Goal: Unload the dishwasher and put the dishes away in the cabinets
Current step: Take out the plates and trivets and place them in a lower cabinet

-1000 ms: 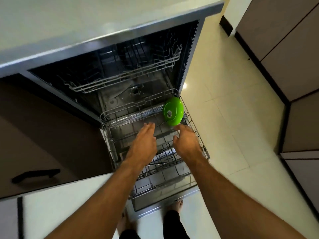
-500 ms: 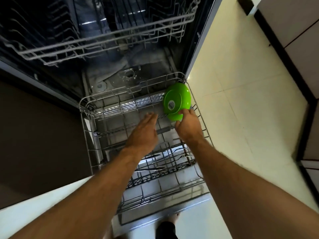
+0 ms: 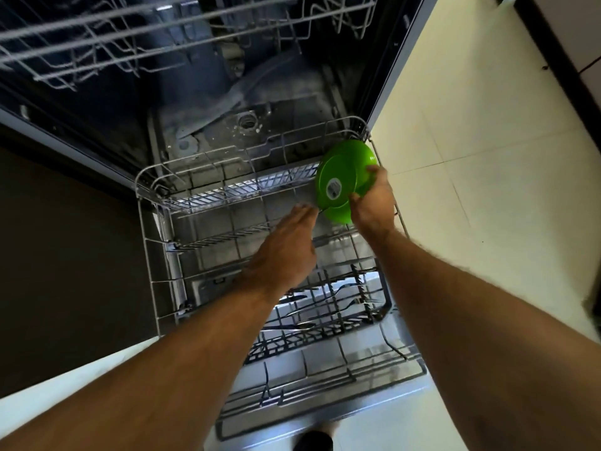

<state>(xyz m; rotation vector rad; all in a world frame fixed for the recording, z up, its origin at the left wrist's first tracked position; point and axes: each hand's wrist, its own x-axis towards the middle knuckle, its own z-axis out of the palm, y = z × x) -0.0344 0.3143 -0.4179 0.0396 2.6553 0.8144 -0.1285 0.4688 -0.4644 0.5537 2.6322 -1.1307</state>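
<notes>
Two racks fill most of the view: the dishwasher (image 3: 227,102) stands open, its upper rack (image 3: 182,30) pulled partway out at the far top, and its lower rack (image 3: 156,255) drawn fully out over the lowered door (image 3: 325,415). Pale tiled floor (image 3: 471,177) lies open all along the right side of the lower rack, with dark cabinet fronts (image 3: 566,37) well apart at the far right. On the left, a dark cabinet face (image 3: 65,255) runs close beside the rack's left edge. Most of the lower rack's wire bed is bare; cutlery (image 3: 325,304) lies in a dark basket at its near right.

A green bowl (image 3: 341,177) stands on edge in the far right corner of the lower rack, its underside with a small sticker facing left, its rim just beside the rack's right wall. The right hand (image 3: 374,203) grips it, fingers curled over the rim and thumb on the underside. The left hand (image 3: 286,249) hovers flat just left of the bowl, fingers straight and together, holding nothing.

Half a second ago the right hand only touched the bowl's near edge; now it wraps the rim, and the view has closed in on the rack.
</notes>
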